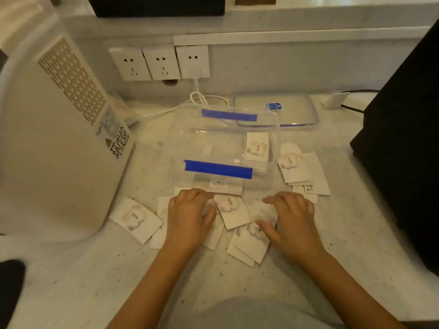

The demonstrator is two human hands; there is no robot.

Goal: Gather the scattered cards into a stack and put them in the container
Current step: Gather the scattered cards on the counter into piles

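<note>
Several white cards printed "love" lie scattered on the pale stone counter in front of a clear plastic container with blue clasps. A card lies between my hands. My left hand rests palm down on cards at the left of the heap, fingers curled. My right hand presses on cards at the right. One card lies apart at the left. Another small pile sits right of the container. A stack of cards stands inside the container's right end.
The container's lid lies behind it. A tall white appliance stands at the left, a black object at the right. Wall sockets and a white cable are at the back.
</note>
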